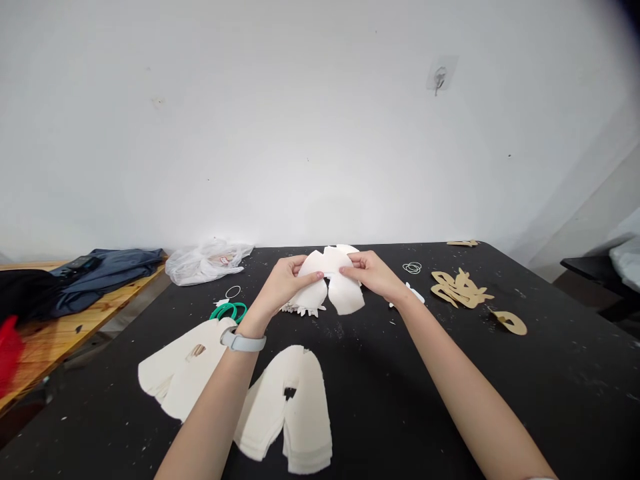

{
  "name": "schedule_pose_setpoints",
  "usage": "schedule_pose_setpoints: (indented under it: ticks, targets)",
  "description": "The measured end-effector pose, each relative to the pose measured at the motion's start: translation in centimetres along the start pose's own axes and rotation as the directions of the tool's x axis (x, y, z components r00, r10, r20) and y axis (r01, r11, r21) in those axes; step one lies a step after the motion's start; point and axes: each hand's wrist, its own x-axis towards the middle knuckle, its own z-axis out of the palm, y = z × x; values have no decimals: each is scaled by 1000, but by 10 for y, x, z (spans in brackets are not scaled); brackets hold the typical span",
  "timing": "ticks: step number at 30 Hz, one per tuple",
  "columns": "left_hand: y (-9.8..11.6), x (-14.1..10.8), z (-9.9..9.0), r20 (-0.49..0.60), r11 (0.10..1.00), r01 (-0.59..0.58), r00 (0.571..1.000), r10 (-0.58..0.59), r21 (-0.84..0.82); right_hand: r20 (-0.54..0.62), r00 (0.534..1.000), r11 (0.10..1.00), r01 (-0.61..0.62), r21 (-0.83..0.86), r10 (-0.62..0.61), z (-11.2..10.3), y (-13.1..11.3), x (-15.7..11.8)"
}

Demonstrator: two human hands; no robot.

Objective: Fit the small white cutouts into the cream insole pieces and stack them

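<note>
Left hand point(284, 288) and right hand point(371, 275), both pinching

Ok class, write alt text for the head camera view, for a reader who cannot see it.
A person's left hand and right hand hold a white shaped fabric cutout over a black worktable. Stacked cream cutouts, green-handled scissors and tan templates lie nearby.

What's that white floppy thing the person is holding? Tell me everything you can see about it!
The white piece looks like a soft sheet of foam or felt, though the picture can't settle which. It has rounded lobes, with a narrow split between the two lower ones. The left hand and right hand pinch it from either side, above the black table. A jagged white edge shows beneath it, but I can't tell whether that belongs to it.
</note>
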Motion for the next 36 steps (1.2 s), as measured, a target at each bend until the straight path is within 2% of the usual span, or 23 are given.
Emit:
schedule_pose_setpoints:
  ticks: [6, 12, 16, 25, 30, 36]
  targets:
    - [8, -3, 2, -65, 999, 27, 997, -30, -45, -35, 998, 991, 48, -124, -52, -4, -15, -9]
    - [5, -2, 2, -88, 1000, 4, 996, -6, -30, -29, 999, 993, 36, -113, -40, -4, -20, -11]
    - [0, 0, 2, -77, 1000, 7, 997, -8, -20, 19, 1000, 999, -5, -36, 6, -4, -18, -10]
    - [-2, 2, 6, 6, 1000, -3, 1000, 3, -18, 105, 994, 996, -25, -82, 34, -6, -15, -6]
    - [0, 1, 8, 28, 1000, 10, 1000, -11, 23, 87, 996, 995, -7, -101, 16, -4, -12, -5]
    - [2, -1, 9, 35, 1000, -13, 999, 13, 9, 7, 1000, 992, -22, -122, 23, -3, -9, -4]
